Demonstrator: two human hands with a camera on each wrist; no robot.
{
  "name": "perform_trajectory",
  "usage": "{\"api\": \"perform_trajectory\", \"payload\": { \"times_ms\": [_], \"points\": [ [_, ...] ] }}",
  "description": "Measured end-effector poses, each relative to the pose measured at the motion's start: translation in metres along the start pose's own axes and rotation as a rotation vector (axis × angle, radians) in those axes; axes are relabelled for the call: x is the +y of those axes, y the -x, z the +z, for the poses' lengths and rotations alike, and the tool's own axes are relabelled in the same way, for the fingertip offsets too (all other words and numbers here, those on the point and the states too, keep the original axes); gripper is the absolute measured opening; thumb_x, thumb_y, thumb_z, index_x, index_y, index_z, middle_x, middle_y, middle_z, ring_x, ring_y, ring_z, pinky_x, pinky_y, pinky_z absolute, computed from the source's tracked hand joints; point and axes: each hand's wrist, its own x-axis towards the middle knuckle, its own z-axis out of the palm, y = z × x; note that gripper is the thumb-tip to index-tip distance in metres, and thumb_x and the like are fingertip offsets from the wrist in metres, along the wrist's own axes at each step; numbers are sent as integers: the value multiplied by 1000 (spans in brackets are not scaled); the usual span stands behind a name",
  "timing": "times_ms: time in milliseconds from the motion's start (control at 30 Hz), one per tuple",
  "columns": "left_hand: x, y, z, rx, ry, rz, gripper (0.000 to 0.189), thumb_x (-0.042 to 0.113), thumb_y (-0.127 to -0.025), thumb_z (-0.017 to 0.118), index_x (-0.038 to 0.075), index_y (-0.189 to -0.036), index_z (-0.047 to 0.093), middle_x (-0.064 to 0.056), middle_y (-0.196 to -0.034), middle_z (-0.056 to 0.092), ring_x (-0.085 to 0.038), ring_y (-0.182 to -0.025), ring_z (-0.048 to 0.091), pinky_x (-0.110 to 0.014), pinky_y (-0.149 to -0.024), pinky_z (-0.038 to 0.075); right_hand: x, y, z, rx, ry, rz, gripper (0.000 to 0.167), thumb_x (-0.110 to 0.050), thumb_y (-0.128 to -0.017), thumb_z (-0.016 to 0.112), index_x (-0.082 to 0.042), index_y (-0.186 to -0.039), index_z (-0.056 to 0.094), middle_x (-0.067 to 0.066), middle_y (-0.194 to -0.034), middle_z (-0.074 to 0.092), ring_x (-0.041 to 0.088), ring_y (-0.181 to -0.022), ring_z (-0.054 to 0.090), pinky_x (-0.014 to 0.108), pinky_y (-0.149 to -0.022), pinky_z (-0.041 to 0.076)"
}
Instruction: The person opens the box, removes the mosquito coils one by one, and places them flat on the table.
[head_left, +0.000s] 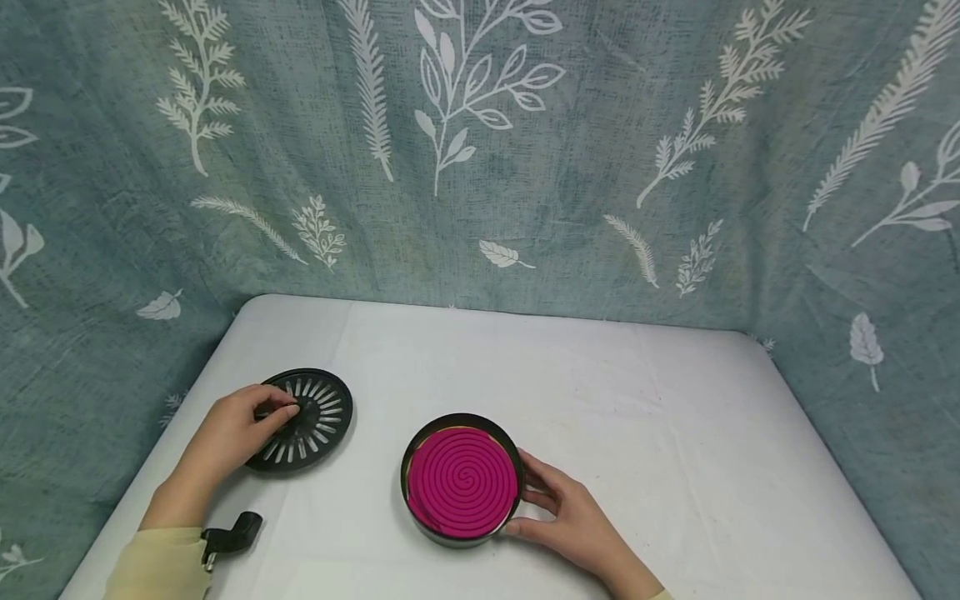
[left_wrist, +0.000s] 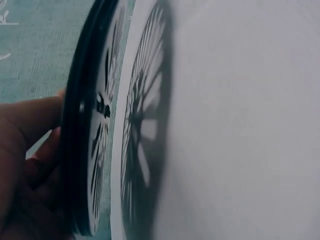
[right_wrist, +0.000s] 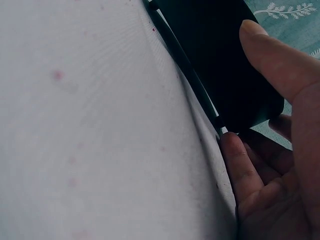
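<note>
Your left hand (head_left: 238, 429) pinches the slotted black lid (head_left: 311, 427) above the bench (head_left: 600, 392), at ten o'clock from the mosquito-coil tin (head_left: 459, 420). Your right hand (head_left: 566, 512) grips the tin at four o'clock: brace it lightly, sparing the magenta coil (head_left: 463, 482), and hold the lid level.

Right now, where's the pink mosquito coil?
In the head view, the pink mosquito coil sits in the round black holder near the bottom middle, with the right grip at the holder's right side and the slotted black lid farther left.
</note>
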Motion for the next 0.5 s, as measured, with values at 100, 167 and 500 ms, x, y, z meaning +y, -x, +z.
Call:
{"api": "perform_trajectory", "payload": {
  "times_ms": [100,167,500],
  "points": [
    [-6,2,-4,-20,-15,-25,16,26,-93,71,12,-100,73,-5,-96,70,-27,-89,64,-49,-77,52,0,-1,0,-2,-6,2,90,-16,-74,88,-4,-149,40,8,-147,47,23,-131,49,31,-101,48],
    [-9,3,-6,-30,-20,-40,18,28,-94,70,12,-101,73,-4,-96,70,-27,-89,64,-49,-77,51,0,-1,0,-2,-8,5,90,-15,-74,88,-3,-149,40,8,-147,47,23,-131,49,31,-101,48],
    [-19,5,-8,-42,-36,-80,21,32,-94,70,12,-101,73,-3,-92,69,-23,-85,62,-46,-75,50,1,-1,0,0,1,-1,91,-15,-73,89,-3,-149,40,9,-147,47,23,-131,49,32,-101,48]
  ]
}}
